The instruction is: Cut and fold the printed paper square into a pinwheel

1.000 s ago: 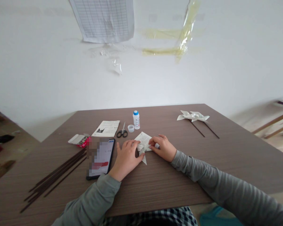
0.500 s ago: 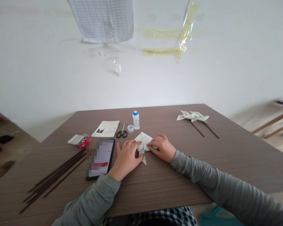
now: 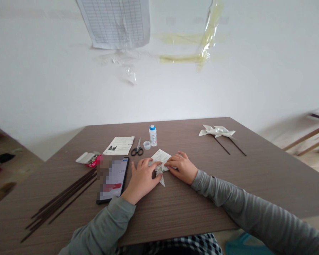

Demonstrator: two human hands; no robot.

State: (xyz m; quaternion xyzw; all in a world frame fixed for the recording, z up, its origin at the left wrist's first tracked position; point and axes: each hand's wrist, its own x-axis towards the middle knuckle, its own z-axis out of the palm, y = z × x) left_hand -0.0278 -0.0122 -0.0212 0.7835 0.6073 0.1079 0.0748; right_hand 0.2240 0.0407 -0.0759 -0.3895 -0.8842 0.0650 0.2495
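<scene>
At table [image 3: 175, 209] center, head view: your left hand [image 3: 142, 177] lies flat, fingers spread, pressing the folded paper [image 3: 161, 161] at its 9 o'clock edge. Your right hand [image 3: 181, 166], at 3 o'clock, fingertips together, pins the paper's other edge. Phone [image 3: 113, 179] just left of left hand; scissors [image 3: 137, 148] & glue bottle [image 3: 153, 135] at 12; pinwheels [image 3: 216, 131] at 2, well apart.

Grey-green long sleeves to wrists; bare hands; blue-white checked garment at lap.
</scene>
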